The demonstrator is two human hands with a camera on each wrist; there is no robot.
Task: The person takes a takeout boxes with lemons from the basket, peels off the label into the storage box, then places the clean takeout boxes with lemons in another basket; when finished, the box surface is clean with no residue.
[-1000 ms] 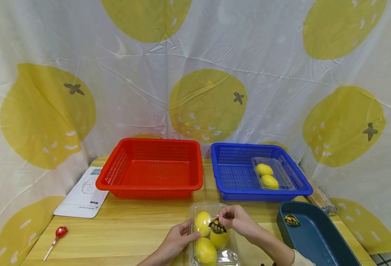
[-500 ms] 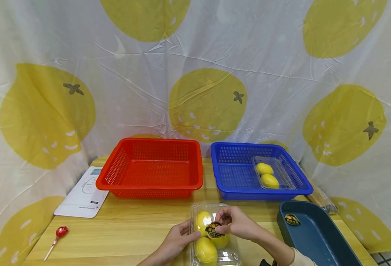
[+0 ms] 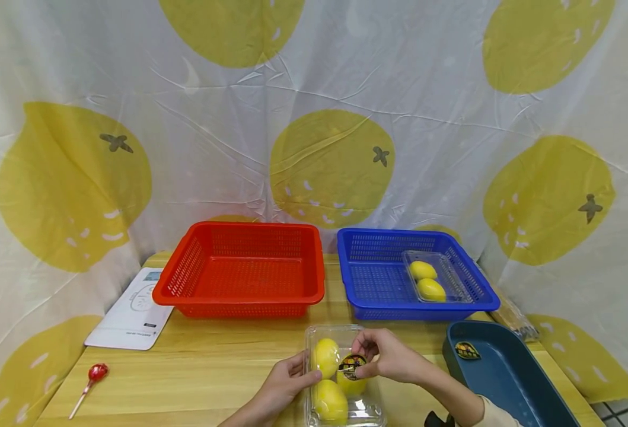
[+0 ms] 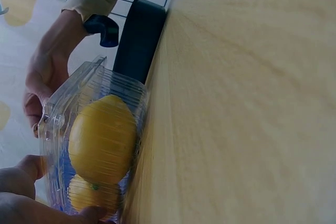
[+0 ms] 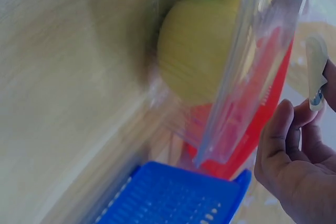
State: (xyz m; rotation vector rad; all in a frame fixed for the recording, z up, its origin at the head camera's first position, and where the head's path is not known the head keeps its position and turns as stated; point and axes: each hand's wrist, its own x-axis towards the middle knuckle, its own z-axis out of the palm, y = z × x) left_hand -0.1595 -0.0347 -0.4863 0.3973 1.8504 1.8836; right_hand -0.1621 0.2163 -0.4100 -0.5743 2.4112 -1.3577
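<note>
In the head view a clear plastic clamshell box (image 3: 340,333) with several lemons (image 3: 331,403) lies on the wooden table. My left hand (image 3: 287,381) grips its left side, the thumb over the lid edge. Above the lid my right hand (image 3: 394,359) pinches a round black-and-gold sticker (image 3: 352,366) between thumb and fingers. The right wrist view shows the sticker's pale back (image 5: 316,72), away from the box. In the left wrist view the box's ribbed wall and a lemon (image 4: 102,139) show from the side. Whether the sticker touches the lid cannot be told from the head view.
A red basket (image 3: 239,311) stands behind the box. Beside it, a blue basket (image 3: 356,296) contains another clamshell with two lemons (image 3: 430,289). A dark teal tray (image 3: 506,379), bearing another sticker (image 3: 467,350), is at right. A lollipop (image 3: 97,372) and white sheet (image 3: 132,314) lie left.
The sticker in my right hand shifts left, then back right, and its tilt alters so its round face shows. My left hand and the box stay put.
</note>
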